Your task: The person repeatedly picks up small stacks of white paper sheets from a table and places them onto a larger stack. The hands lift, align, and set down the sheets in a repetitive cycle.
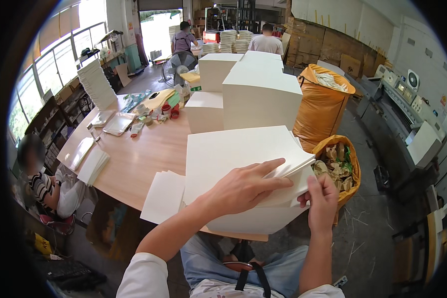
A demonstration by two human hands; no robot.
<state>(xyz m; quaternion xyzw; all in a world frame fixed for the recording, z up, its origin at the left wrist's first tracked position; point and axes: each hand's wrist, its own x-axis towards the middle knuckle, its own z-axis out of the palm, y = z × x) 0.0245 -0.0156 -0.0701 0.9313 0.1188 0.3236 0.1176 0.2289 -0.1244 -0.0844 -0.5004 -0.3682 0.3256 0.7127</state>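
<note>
A grey fan stands at 11 o'clock, a tall orange sack at 2, a lower sack at 3, a seated person at 9.

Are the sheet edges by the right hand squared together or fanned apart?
Fanned apart: several sheets show separate, staggered edges near the right hand.

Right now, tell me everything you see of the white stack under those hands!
The stack is a thick, blocky pile of seemingly off-white paper or card. It sits at the near edge of the table, its upper sheets fanned apart at the right. The left hand lies across its top; the right hand pinches sheets at the right edge.
</note>
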